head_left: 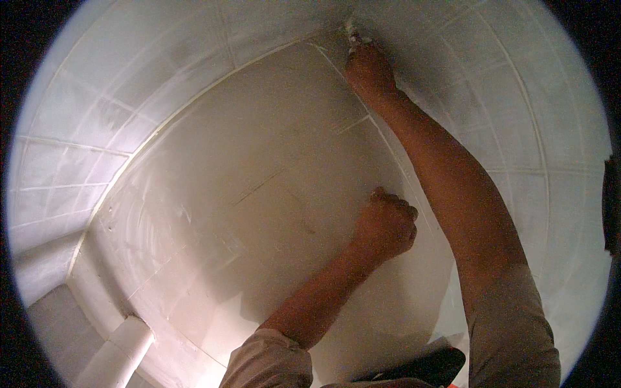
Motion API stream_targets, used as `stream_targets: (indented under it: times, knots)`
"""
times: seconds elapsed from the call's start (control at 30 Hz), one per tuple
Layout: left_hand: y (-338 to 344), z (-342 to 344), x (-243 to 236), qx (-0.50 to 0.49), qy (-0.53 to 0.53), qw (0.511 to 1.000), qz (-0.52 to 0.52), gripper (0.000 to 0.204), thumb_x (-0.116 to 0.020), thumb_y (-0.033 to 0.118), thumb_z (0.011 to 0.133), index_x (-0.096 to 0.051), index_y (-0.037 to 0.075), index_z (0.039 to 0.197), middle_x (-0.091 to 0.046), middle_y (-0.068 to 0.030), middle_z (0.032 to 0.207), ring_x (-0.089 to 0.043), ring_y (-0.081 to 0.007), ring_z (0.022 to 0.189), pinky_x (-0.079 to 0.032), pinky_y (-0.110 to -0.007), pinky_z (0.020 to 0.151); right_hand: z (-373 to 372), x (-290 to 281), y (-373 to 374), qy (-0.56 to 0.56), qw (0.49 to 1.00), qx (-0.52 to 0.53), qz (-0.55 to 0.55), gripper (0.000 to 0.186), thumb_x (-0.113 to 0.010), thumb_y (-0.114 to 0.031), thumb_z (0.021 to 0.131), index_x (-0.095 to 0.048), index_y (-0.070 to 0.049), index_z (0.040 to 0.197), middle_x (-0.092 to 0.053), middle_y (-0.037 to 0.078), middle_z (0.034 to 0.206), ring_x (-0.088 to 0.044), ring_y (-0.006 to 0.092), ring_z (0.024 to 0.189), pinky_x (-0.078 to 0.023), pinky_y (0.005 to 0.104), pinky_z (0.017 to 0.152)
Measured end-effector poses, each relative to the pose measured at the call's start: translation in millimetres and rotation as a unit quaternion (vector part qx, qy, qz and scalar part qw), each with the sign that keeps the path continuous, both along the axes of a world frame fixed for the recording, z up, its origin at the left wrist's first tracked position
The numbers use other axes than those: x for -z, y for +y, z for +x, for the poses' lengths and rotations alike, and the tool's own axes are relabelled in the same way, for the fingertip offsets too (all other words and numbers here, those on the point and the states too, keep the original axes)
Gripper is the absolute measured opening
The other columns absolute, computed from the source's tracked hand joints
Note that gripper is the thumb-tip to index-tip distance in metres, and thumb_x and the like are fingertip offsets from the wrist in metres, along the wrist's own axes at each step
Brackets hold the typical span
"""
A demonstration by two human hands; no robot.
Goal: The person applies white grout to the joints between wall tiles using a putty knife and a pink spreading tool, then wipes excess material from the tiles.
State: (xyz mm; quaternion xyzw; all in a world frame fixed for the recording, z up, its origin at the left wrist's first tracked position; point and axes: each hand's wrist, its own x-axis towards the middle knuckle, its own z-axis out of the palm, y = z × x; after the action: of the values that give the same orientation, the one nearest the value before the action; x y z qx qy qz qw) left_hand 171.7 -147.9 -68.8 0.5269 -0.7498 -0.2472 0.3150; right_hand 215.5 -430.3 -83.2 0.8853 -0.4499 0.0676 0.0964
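Observation:
At the far corner, where the tiled walls meet the beige floor (259, 142), my right hand (370, 68) is closed, its fingertips up against the joint. White, paste-like stuff (352, 35) shows at those fingertips; whether they pinch anything is too dark and small to tell. My left hand (388, 223) is curled into a fist, nearer to me, over the floor and close to the right wall's foot. Nothing sticks out of this fist, and the inside of its palm is hidden.
White tiled walls rise at the left (84, 123) and right (517, 129), with pale grout lines. A pale rounded ledge or pipe (123, 346) stands at the lower left. Whitish smears (155, 207) mark the floor. A dark object (427, 365) lies at the bottom edge.

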Motion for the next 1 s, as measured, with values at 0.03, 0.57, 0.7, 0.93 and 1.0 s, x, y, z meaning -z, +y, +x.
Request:
stream_targets:
  times: [0.03, 0.57, 0.7, 0.93, 1.0]
  knots:
    - [-1.4, 5.8, -10.8, 0.027, 0.009, 0.999, 0.033, 0.019, -0.064, 0.024, 0.079, -0.071, 0.006, 0.081, -0.068, -0.0176, 0.08, -0.066, -0.0339, 0.078, -0.046, -0.048, 0.09, 5.3, 2.8, -8.3, 0.055, 0.998, -0.003, -0.016, 0.039, -0.049, -0.014, 0.091, -0.063, 0.003, 0.122, -0.062, 0.029, 0.119, -0.061, 0.0446, 0.109, -0.045, 0.0503, 0.101]
    - [-3.1, -4.2, -2.7, -0.033, 0.046, 0.997, 0.052, 0.019, -0.065, 0.019, 0.078, -0.071, 0.002, 0.083, -0.068, -0.0195, 0.078, -0.066, -0.0356, 0.078, -0.046, -0.049, 0.088, 61.0, -8.1, -0.2, 0.171, 0.984, 0.016, -0.041, 0.033, -0.054, -0.026, 0.09, -0.074, -0.001, 0.101, -0.068, 0.022, 0.113, -0.062, 0.0387, 0.109, -0.046, 0.053, 0.097]
    - [-9.0, 0.4, -9.9, 0.024, 0.051, 0.995, 0.083, 0.017, -0.065, 0.018, 0.078, -0.07, 0.002, 0.084, -0.068, -0.0186, 0.079, -0.066, -0.0353, 0.078, -0.046, -0.05, 0.087, 43.8, 6.4, -8.2, 0.047, 0.996, 0.045, -0.062, 0.033, -0.054, -0.024, 0.09, -0.071, -0.002, 0.108, -0.066, 0.022, 0.117, -0.061, 0.038, 0.111, -0.046, 0.0526, 0.097]
    - [1.4, -2.6, -3.7, -0.063, 0.114, 0.991, 0.037, 0.019, -0.065, 0.017, 0.081, -0.068, 0.005, 0.095, -0.07, -0.0172, 0.084, -0.067, -0.0355, 0.083, -0.045, -0.051, 0.09, 59.6, 24.1, -17.5, 0.014, 0.995, 0.072, -0.068, 0.04, -0.053, -0.023, 0.091, -0.064, -0.003, 0.123, -0.061, 0.022, 0.128, -0.057, 0.0373, 0.119, -0.044, 0.0522, 0.101]
    - [-5.0, -7.5, -9.6, -0.044, 0.118, 0.991, 0.038, 0.021, -0.065, 0.018, 0.081, -0.068, 0.005, 0.098, -0.07, -0.0175, 0.085, -0.067, -0.0358, 0.084, -0.045, -0.05, 0.09, 45.0, 31.6, -35.6, -0.056, 0.981, 0.069, -0.174, 0.042, -0.052, -0.023, 0.092, -0.062, -0.003, 0.128, -0.059, 0.021, 0.133, -0.055, 0.0374, 0.123, -0.04, 0.0525, 0.105]
